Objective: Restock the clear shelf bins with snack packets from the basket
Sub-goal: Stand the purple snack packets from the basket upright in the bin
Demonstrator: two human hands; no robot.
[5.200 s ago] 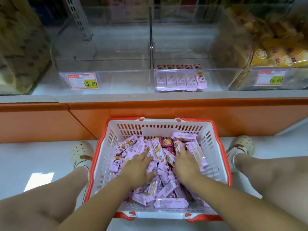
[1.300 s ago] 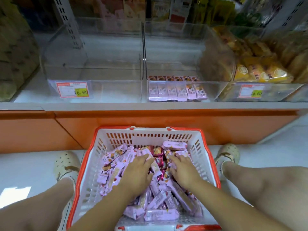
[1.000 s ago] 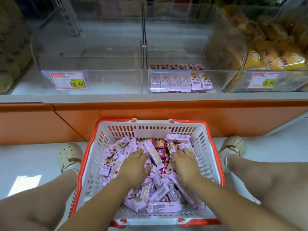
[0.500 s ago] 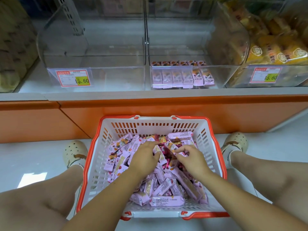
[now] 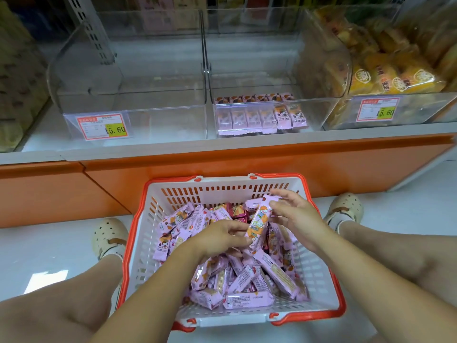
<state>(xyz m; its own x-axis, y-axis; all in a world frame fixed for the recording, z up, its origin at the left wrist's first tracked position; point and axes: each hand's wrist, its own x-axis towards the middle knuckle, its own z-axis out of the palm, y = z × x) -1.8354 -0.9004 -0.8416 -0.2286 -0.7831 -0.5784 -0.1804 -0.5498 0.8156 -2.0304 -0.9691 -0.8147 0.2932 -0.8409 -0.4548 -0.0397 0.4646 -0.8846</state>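
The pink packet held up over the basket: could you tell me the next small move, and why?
Probably carry the pink packet up to the middle bin: the left hand grips it above the basket, and matching packets already line that bin.
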